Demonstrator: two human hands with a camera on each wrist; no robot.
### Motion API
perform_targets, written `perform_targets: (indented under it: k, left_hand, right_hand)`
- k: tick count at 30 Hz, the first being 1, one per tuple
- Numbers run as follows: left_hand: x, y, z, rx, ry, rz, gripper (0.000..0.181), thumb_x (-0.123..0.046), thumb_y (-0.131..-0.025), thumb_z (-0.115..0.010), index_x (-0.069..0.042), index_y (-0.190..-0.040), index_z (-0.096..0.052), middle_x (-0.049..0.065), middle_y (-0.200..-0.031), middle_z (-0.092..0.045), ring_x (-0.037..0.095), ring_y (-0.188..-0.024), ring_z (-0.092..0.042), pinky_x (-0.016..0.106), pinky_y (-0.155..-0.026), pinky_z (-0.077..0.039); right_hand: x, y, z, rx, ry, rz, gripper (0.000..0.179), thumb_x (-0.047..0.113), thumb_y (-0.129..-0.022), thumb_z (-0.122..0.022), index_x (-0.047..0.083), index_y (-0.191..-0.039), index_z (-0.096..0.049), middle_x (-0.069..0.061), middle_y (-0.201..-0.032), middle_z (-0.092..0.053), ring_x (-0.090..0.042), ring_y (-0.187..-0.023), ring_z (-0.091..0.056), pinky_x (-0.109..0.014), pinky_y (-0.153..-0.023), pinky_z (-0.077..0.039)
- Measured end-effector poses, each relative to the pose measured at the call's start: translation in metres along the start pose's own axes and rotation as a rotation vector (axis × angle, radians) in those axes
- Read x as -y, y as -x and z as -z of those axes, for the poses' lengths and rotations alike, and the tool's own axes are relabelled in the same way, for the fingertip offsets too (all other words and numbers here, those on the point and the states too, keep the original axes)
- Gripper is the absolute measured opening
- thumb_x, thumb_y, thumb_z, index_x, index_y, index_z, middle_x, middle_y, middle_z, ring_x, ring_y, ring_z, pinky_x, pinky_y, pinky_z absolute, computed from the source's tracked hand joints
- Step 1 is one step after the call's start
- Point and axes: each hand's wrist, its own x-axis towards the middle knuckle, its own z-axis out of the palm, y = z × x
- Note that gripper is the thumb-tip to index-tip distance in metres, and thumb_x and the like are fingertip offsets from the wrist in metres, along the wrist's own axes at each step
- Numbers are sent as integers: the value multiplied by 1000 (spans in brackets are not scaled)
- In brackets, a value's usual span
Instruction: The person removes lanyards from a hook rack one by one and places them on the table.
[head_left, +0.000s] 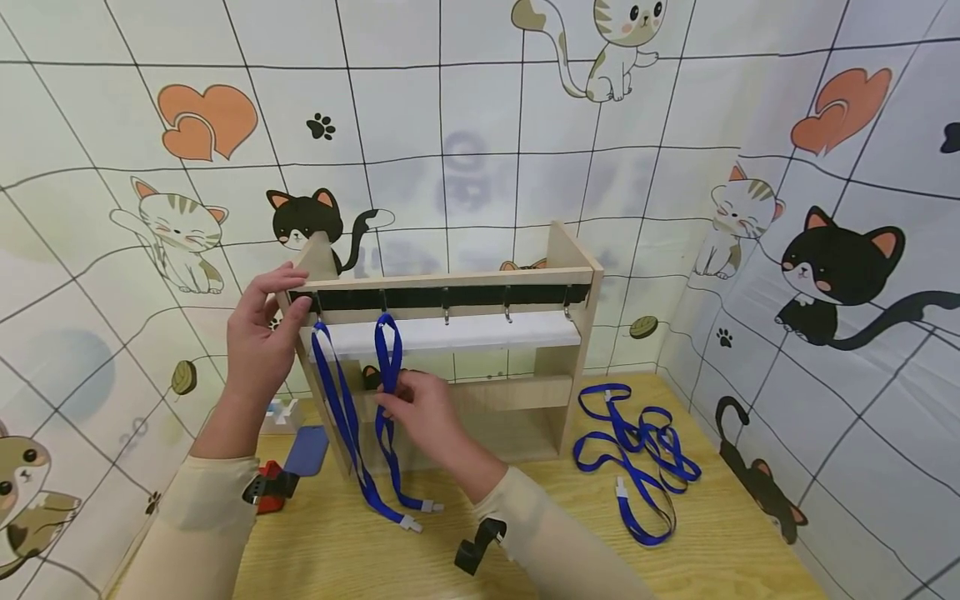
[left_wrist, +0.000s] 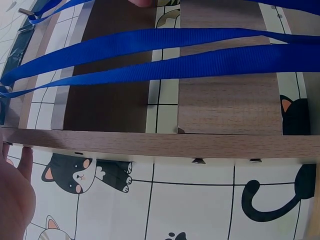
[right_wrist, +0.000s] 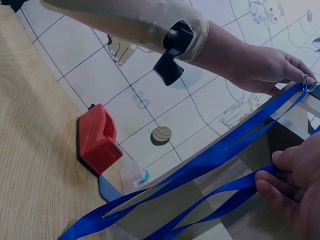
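Note:
A small wooden rack (head_left: 480,277) stands on the table, a black strip with several metal hooks (head_left: 447,315) along its upper front. My left hand (head_left: 261,342) grips the rack's upper left corner, thumb in front. From the leftmost hook hangs one blue lanyard (head_left: 347,412), its white clip (head_left: 409,523) low near the table. A second blue lanyard (head_left: 387,354) hangs from the hook beside it. My right hand (head_left: 431,417) pinches this second lanyard below its top loop, also seen in the right wrist view, where the fingers (right_wrist: 280,192) close on the strap.
More blue lanyards (head_left: 637,442) lie loosely tangled on the table (head_left: 525,533), right of the rack. Left of it are a red tape dispenser (right_wrist: 97,137), a flat blue piece (head_left: 307,450) and a small white object (head_left: 282,417). Cat-patterned sheeting (head_left: 465,108) surrounds the table.

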Motion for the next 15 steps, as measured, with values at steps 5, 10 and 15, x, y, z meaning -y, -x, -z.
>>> perform_targets:
  k: [5,10,15]
  left_hand:
    - [1,0,0,-2,10,0,27,3,-106,-70,3,-133,-69,14,-145,-69,21,-155,-50,38,-123,-45]
    - [0,0,0,-5,13,4,27,3,-106,-71,3,-133,-69,13,-145,-69,20,-154,-50,37,-123,-45]
    - [-1,0,0,-7,8,7,28,3,-106,-71,2,-133,-69,14,-145,-69,20,-155,-49,37,-124,-44]
  right_hand:
    - [3,2,5,-57,11,63,12,14,-102,-82,6,-93,-84,5,-80,-75,-10,-72,-70,-22,-59,-52]
    - [14,1,12,-75,69,173,14,12,-101,-83,8,-88,-82,5,-80,-73,-5,-69,-62,-21,-56,-48]
    - [28,0,17,-65,119,267,10,11,-101,-83,7,-92,-83,5,-85,-74,-5,-73,-64,-21,-61,-53]
